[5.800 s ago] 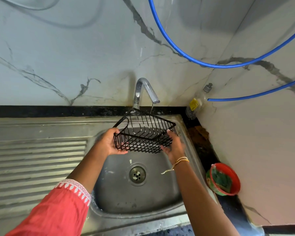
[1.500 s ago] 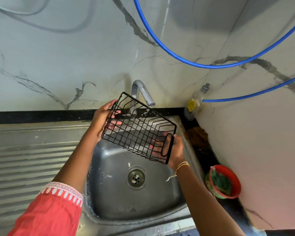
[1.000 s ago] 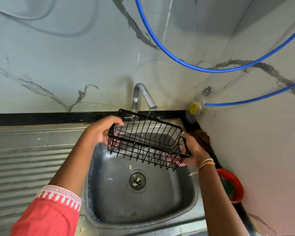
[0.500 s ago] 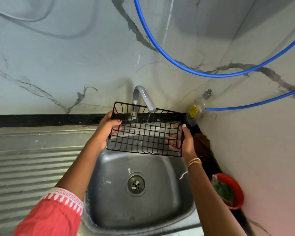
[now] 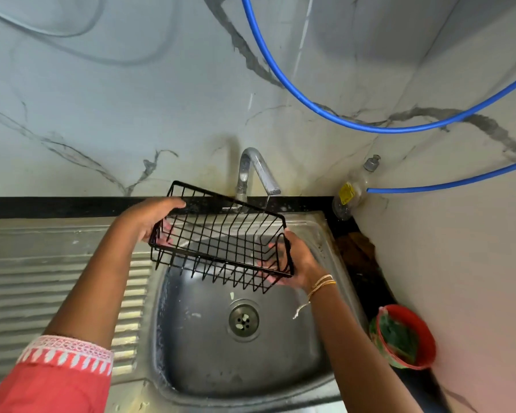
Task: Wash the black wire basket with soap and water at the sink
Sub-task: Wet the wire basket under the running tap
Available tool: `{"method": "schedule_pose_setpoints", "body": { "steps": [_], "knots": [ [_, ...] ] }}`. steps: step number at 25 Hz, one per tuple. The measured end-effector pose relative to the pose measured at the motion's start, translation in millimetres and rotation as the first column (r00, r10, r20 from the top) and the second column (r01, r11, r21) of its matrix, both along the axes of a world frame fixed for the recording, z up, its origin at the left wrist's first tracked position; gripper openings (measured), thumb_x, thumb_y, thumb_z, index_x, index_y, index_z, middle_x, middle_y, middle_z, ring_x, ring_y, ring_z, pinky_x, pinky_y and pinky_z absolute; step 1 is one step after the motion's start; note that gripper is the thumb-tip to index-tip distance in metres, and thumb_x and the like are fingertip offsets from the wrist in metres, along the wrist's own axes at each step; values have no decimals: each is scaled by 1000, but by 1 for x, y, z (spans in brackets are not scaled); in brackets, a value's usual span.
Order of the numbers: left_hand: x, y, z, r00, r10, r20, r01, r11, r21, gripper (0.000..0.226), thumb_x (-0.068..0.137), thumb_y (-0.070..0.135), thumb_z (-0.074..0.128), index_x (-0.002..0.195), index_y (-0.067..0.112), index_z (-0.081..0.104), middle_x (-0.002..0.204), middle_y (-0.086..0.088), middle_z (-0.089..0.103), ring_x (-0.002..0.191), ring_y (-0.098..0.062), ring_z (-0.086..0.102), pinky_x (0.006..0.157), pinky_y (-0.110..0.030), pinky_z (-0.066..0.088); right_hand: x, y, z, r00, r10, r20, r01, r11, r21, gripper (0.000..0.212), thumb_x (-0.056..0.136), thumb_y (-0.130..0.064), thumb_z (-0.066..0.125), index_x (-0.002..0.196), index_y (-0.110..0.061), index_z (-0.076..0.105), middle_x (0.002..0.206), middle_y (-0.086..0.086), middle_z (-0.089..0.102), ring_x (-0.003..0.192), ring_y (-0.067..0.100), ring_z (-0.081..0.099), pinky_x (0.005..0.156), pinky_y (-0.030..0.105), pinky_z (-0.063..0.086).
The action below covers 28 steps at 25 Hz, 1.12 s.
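Note:
I hold the black wire basket [image 5: 221, 239] over the steel sink [image 5: 209, 362], tilted with its right end lower. My left hand [image 5: 149, 219] grips the basket's left end, thumb over the top rim. My right hand [image 5: 292, 263] grips its right end from below, fingers showing through the wires. A thin stream of water runs from the chrome tap [image 5: 258, 171] onto the basket's far right rim. The drain [image 5: 243, 320] lies right under the basket.
A ribbed steel drainboard [image 5: 42, 281] lies left of the basin. A red bowl [image 5: 414, 326] with a green scrubber [image 5: 396, 341] sits on the dark counter at the right. A clear bottle [image 5: 347, 195] stands in the corner, and blue hoses [image 5: 370, 126] hang on the marble wall.
The basket has turned from facing me flat to a tilt with its right end down. My right hand has dropped lower and my left hand has moved up over the rim.

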<state>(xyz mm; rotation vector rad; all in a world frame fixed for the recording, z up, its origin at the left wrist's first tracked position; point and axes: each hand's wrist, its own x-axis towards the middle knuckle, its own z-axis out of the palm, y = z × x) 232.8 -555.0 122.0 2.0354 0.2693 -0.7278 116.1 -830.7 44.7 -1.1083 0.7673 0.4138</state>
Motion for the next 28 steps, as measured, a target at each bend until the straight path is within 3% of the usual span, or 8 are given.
{"method": "schedule_pose_setpoints", "body": {
  "steps": [3, 6, 8, 12, 18, 22, 26, 28],
  "knots": [
    [-11, -2, -31, 988, 38, -148, -50, 996, -74, 58, 89, 45, 57, 133, 11, 41, 103, -25, 67, 83, -40, 69, 67, -44, 58, -10, -24, 12, 993, 27, -111, -38, 995, -97, 63, 84, -68, 43, 111, -13, 54, 117, 17, 55, 100, 39, 62, 82, 45, 54],
    [-35, -31, -64, 967, 85, -240, -159, 938, -307, 56, 89, 42, 59, 132, 9, 47, 108, -21, 66, 76, -34, 70, 55, -33, 56, -10, -56, 28, 999, 4, -39, -15, 956, -292, 70, 81, -74, 43, 126, -20, 48, 127, 14, 53, 96, 35, 63, 91, 49, 51],
    [-50, -56, -73, 949, 156, -273, -268, 855, -443, 51, 91, 44, 55, 131, 12, 52, 117, -19, 63, 83, -34, 69, 55, -31, 52, -7, -72, 36, 998, -1, 66, 27, 920, -391, 71, 82, -75, 41, 130, -23, 49, 126, 12, 56, 95, 31, 64, 83, 43, 55],
    [-53, -85, -53, 953, 299, -44, -269, 770, -578, 42, 99, 45, 38, 139, 35, 44, 126, -13, 56, 86, -22, 59, 76, -37, 40, -2, -79, 38, 941, -105, 323, 229, 897, -378, 54, 89, -64, 41, 118, -24, 62, 106, 8, 67, 80, 26, 67, 79, 37, 53],
    [-26, -51, 0, 954, 253, 163, -141, 854, -500, 47, 94, 61, 33, 134, 41, 48, 130, -13, 50, 108, -30, 51, 85, -49, 44, 16, -43, 17, 927, -148, 345, 177, 983, -55, 55, 89, -64, 39, 116, -19, 58, 91, 9, 66, 79, 34, 68, 60, 30, 50],
    [-2, -23, 21, 954, 231, 192, -167, 939, -299, 60, 88, 64, 44, 138, 30, 43, 120, -11, 55, 108, -34, 54, 92, -49, 45, 24, -7, -1, 976, -103, 190, 81, 989, 120, 58, 91, -67, 32, 106, -15, 55, 85, 18, 66, 80, 37, 67, 67, 39, 51],
    [4, -9, 15, 982, 189, -29, -191, 975, -112, 61, 84, 59, 54, 127, 18, 46, 110, -18, 59, 94, -36, 59, 72, -38, 46, 10, -6, 8, 996, 66, -54, -60, 993, 106, 60, 88, -67, 40, 105, -12, 55, 119, 20, 59, 101, 42, 63, 86, 42, 49],
    [-5, -7, 4, 962, 183, -204, -214, 967, -141, 57, 81, 56, 59, 122, 17, 50, 107, -21, 62, 89, -38, 62, 65, -37, 44, -4, -21, 25, 985, 127, -113, -123, 992, 41, 53, 88, -59, 48, 110, -11, 50, 125, 21, 52, 103, 43, 61, 81, 39, 49]
  ]
}}
